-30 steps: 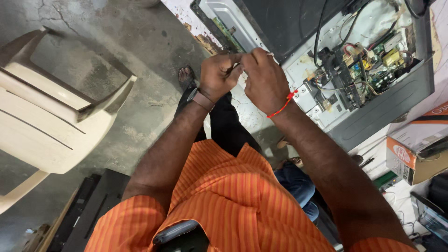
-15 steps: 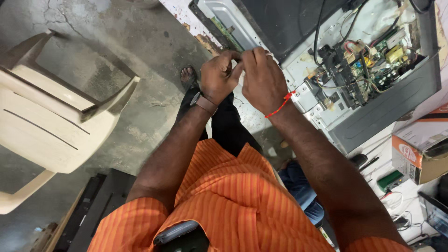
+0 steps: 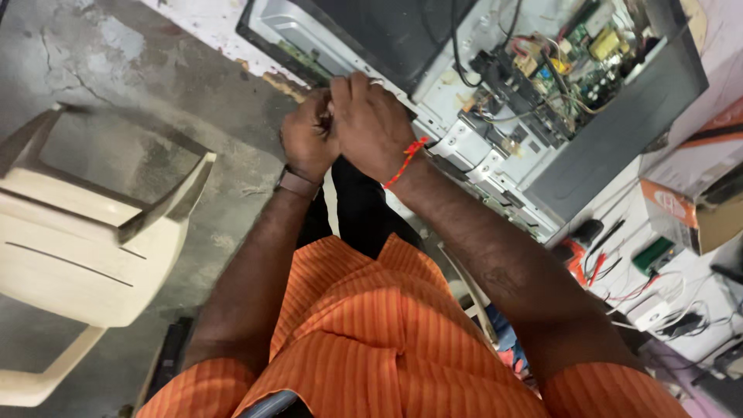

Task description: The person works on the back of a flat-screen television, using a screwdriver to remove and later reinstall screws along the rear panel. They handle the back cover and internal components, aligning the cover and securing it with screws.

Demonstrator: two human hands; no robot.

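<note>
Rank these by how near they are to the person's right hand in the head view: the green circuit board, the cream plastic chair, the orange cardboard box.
From the right hand:
1. Green circuit board, up and to the right inside the open set.
2. Cream plastic chair, lower left on the floor.
3. Orange cardboard box, far right on the bench.

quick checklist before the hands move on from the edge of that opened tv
1. Both hands at the frame edge: ok. The left hand and right hand are pressed together at the corner of the tv.
2. What the fingers pinch: cannot tell, it is hidden between the hands.
3. Circuit boards exposed: ok, the back is off and the wires show.
4. Power off: cannot tell, no plug or switch shows.
5. Loose thread on the right wrist: not ok, the red ends hang close to the metal frame.
6. Chair: ok, it stands apart from the arms.
</note>
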